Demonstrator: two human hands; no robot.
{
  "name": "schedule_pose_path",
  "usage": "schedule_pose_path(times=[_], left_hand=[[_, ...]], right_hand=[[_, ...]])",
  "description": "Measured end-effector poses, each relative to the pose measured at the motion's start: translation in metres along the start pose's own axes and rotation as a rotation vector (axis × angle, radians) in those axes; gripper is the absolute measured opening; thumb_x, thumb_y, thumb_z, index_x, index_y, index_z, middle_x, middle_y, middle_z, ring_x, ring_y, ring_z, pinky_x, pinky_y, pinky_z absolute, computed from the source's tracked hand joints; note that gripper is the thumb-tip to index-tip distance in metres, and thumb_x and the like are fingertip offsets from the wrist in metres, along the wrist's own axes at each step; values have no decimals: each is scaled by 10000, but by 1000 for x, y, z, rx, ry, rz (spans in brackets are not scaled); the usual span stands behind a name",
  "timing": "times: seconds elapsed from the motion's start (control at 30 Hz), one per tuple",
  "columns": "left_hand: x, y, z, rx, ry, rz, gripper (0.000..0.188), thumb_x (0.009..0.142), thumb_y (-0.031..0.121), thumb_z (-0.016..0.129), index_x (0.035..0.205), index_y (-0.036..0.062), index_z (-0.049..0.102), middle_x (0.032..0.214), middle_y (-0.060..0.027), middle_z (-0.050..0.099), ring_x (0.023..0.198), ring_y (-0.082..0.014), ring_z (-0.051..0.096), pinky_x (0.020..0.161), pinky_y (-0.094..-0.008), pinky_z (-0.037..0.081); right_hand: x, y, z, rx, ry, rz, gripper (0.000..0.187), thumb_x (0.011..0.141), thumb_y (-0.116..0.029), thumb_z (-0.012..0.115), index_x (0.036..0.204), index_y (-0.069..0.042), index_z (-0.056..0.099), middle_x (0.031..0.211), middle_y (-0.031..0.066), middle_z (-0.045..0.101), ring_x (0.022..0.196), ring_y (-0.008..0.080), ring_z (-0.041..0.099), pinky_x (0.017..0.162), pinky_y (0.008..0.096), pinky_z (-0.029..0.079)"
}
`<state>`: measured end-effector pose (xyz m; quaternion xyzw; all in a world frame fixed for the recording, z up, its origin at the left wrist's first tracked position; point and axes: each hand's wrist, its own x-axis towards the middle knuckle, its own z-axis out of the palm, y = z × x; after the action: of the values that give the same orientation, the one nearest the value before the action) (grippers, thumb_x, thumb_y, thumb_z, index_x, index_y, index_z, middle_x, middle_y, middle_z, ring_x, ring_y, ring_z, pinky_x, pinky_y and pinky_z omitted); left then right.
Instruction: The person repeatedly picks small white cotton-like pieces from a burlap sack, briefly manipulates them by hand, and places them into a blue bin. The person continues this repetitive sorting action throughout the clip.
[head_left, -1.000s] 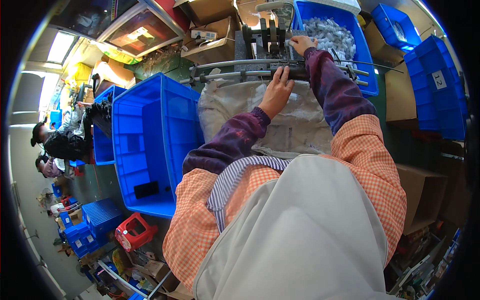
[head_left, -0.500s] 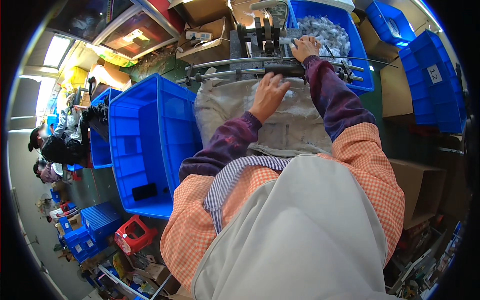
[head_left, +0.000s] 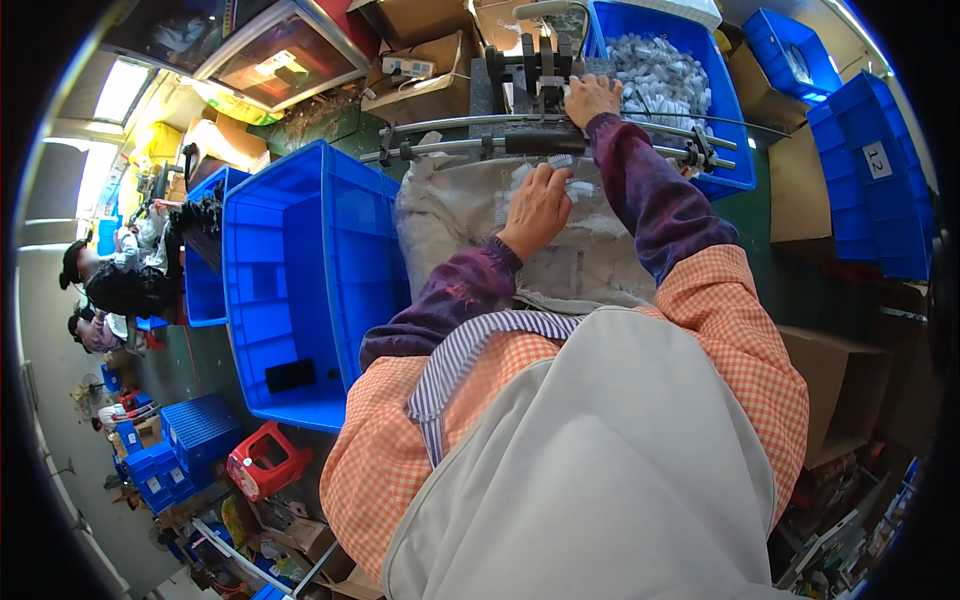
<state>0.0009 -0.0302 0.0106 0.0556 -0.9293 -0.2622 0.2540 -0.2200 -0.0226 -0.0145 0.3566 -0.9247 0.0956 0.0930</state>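
Note:
My left hand [head_left: 537,210] is over the pale cloth [head_left: 590,255] covering the near side of the bench. Its fingers are bent together around a small whitish ribbed plastic piece [head_left: 561,160], which shows past the fingertips. Farther away, my right hand [head_left: 594,98] rests at the right side of the dark metal fixture [head_left: 540,75], fingers curled. What lies under those fingers is hidden. Between the hands run metal rails [head_left: 460,146] with a dark sleeve [head_left: 545,144] on the nearer one.
A blue bin [head_left: 665,75] of whitish plastic pieces stands beyond my right hand. At my left, a large blue crate [head_left: 290,260] has a dark flat object [head_left: 290,375] inside. A red stool [head_left: 268,460] stands behind it. Cardboard boxes [head_left: 830,395] and blue crates [head_left: 870,165] line the right.
My left hand has drawn back from the dark sleeve, its fingers closer together, and a whitish piece now shows at them. My right hand has shifted slightly left and toward me at the fixture.

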Motion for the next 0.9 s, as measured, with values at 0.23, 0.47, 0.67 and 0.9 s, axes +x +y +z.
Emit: schedule_pose_path(times=[0.23,0.47,0.67,0.9], left_hand=[[11,-5,6,-168,100,75,190,779,9,525,969,23,518,966,-138,523,911,-313,489,782,-379,420],[20,-5,1,-249,135,66,133,783,11,578,910,32,610,975,-110,587,906,-293,561,776,-348,458],[23,-8,0,-252,159,53,139,790,19,582,922,42,617,960,-96,612,887,-281,582,753,-335,475],[29,-1,1,-284,164,69,129,791,18,581,916,36,608,951,-108,605,871,-290,587,742,-335,479]], right_hand=[[5,59,10,97,99,19,231,818,-209,470,1014,-146,577,1069,111,569,1023,251,552,902,489,313],[21,68,-34,-110,-141,-127,181,807,-102,455,944,-146,564,964,81,617,941,268,581,807,420,381],[49,90,-36,-101,-406,30,260,801,-197,471,1019,-125,594,1043,135,616,1001,312,576,823,469,431],[38,153,-73,-69,-123,496,331,811,-269,446,1066,-113,588,1076,169,598,1027,340,558,859,459,436]])
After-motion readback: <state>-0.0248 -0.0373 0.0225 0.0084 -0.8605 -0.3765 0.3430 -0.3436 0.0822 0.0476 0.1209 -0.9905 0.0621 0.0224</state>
